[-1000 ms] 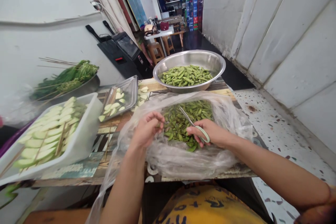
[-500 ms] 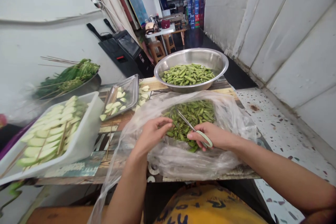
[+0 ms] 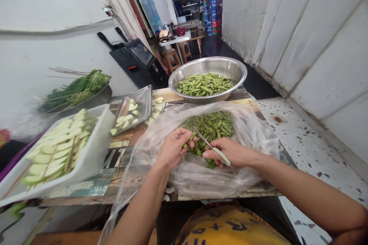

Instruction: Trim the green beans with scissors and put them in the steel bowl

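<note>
My left hand is closed on a green edamame pod, its fingers pinched together. Gripped in my right hand are scissors with pale green handles, their blades pointing up and left towards the pod. Below both hands lies a heap of edamame pods inside an opened clear plastic bag. Behind the bag stands a wide steel bowl, holding more green pods.
On the left, a white plastic tub holds skewered pale green slices. A metal tray with cut pieces and sticks sits beside it. Leafy greens on skewers fill a dark bowl behind. A white wall runs along the right.
My left hand has closed on a pod and lifted it from the heap, near the scissor tips. The scissors have shifted slightly left and down. The view has tilted a little.
</note>
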Demonstrator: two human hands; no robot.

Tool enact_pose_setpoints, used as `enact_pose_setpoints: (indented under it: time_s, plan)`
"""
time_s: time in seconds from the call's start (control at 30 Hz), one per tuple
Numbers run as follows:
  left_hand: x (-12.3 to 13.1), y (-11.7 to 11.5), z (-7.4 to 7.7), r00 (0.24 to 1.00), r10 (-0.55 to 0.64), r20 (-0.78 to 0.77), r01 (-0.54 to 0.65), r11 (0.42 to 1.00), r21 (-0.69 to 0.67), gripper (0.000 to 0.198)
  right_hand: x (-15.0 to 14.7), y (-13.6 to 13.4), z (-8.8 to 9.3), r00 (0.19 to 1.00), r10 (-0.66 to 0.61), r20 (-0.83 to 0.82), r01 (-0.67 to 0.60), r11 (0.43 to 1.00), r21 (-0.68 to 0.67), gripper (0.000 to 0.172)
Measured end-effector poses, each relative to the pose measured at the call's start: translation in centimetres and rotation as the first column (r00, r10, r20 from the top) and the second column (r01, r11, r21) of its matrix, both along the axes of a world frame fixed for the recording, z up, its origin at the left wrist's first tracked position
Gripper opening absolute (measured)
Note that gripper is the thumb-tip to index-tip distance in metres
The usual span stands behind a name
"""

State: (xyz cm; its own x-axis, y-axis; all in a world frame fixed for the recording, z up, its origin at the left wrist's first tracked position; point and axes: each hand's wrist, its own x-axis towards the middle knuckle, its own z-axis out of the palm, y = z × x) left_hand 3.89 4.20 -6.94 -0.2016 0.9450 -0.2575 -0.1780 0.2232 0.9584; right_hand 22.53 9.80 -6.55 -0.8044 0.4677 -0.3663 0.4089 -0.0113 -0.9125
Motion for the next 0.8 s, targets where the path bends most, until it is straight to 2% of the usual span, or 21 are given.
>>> enact_pose_setpoints:
  time_s: [0.33,0.57,0.8]
  plan:
    - [0.54,0.01,0.15,0.998,-0.061,0.000,0.061,0.998,-0.002,0.033,-0.02,-0.15,-0.30,0.999,0.004,-0.040,-0.003,1.000,0.021,0.042]
    - [0.14,0.00,0.15,0.990,-0.128,-0.055,0.123,0.988,-0.089,0.033,-0.20,-0.21,-0.38,1.000,-0.025,-0.019,0.026,0.999,0.038,0.042]
    - [-0.17,-0.05,-0.18,0.990,-0.141,-0.007,0.140,0.987,-0.082,0.030,-0.18,0.08,-0.60,0.995,-0.075,-0.071,0.079,0.995,0.057,0.042]
